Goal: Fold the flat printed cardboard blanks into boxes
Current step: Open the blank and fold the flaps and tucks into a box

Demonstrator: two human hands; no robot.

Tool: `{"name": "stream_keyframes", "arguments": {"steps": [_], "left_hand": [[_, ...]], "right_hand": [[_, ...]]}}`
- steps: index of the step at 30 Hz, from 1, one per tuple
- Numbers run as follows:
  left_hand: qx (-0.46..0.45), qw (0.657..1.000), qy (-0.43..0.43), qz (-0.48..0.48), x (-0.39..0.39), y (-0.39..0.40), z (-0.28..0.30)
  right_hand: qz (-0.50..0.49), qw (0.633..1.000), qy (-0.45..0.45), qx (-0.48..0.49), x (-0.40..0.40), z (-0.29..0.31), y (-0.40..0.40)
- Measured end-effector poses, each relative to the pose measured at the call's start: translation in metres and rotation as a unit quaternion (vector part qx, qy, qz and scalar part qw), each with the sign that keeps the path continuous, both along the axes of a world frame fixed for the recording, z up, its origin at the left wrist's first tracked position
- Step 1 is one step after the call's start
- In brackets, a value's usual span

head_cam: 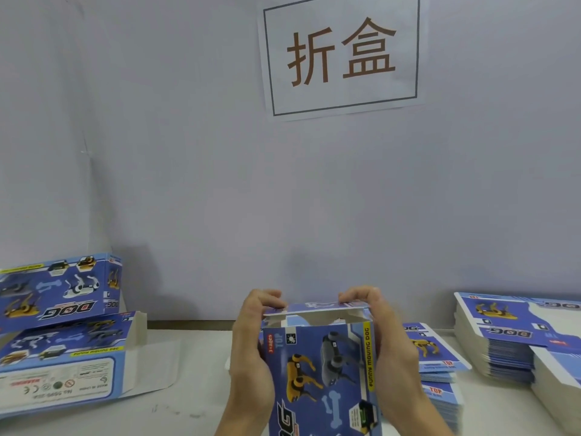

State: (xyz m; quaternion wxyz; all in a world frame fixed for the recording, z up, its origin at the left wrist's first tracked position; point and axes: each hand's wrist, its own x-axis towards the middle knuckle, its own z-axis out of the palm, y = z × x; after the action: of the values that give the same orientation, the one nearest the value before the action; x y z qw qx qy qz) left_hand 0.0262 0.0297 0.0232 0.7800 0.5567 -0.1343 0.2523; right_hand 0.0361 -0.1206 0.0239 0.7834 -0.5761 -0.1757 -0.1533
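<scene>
I hold a blue printed box [323,372] with robot-dog pictures upright in front of me, its top end open. My left hand [251,347] grips its left side, the fingertips curled onto the top flap [317,308]. My right hand [393,350] grips the right side, fingers curled over the same flap from the right. The flap lies nearly level over the opening, with white inner flaps showing under it.
Two folded boxes [59,291] lie stacked at the left, the lower one [63,363] with an open white flap. Stacks of flat blanks sit at the right [515,338] and behind my right hand [437,357]. A paper sign [342,55] hangs on the grey wall.
</scene>
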Motion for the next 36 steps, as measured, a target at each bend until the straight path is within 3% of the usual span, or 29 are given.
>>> {"name": "stream_keyframes", "arguments": {"steps": [7,12,18,21,23,26,28,29,30,31,32,33,35,36], "left_hand": [[0.15,0.988,-0.002,-0.04,0.002,0.011,-0.007],[0.143,0.99,-0.003,-0.015,0.003,0.011,-0.007],[0.135,0.991,0.002,0.023,0.006,0.006,-0.005],[0.131,0.99,0.036,-0.044,0.004,0.008,-0.001],[0.181,0.975,0.069,-0.106,0.003,0.014,-0.001],[0.316,0.92,0.14,-0.184,-0.001,0.025,0.002],[0.37,0.885,0.163,-0.233,-0.002,0.034,0.006],[0.385,0.87,0.175,-0.253,-0.004,0.039,0.008],[0.393,0.86,0.189,-0.265,-0.006,0.042,0.01],[0.393,0.859,0.197,-0.263,-0.008,0.046,0.013],[0.384,0.87,0.189,-0.247,-0.008,0.048,0.014],[0.359,0.895,0.165,-0.207,-0.008,0.047,0.016],[0.235,0.966,0.085,-0.068,-0.004,0.049,0.022],[0.133,0.99,0.052,-0.002,-0.001,0.055,0.026]], "right_hand": [[0.067,0.993,0.022,-0.094,0.003,-0.001,-0.017],[0.055,0.995,0.011,-0.084,0.001,-0.001,-0.018],[-0.038,0.994,-0.022,-0.099,0.0,-0.001,0.0],[-0.066,0.993,-0.012,-0.093,0.005,-0.002,-0.001],[-0.11,0.993,0.009,-0.036,0.007,0.003,-0.006],[-0.16,0.978,0.045,0.123,0.014,0.008,-0.028],[-0.095,0.965,0.043,0.239,0.004,0.004,-0.053],[-0.086,0.967,0.034,0.236,-0.001,-0.004,-0.061],[-0.113,0.937,0.133,0.302,-0.005,-0.006,-0.072],[-0.011,0.909,0.159,0.386,-0.002,-0.005,-0.079],[0.008,0.88,0.214,0.424,-0.003,-0.005,-0.084],[-0.107,0.879,0.253,0.389,0.004,-0.014,-0.087],[-0.109,0.866,0.22,0.436,0.016,-0.008,-0.09],[-0.091,0.882,0.187,0.423,0.018,-0.01,-0.088]]}}
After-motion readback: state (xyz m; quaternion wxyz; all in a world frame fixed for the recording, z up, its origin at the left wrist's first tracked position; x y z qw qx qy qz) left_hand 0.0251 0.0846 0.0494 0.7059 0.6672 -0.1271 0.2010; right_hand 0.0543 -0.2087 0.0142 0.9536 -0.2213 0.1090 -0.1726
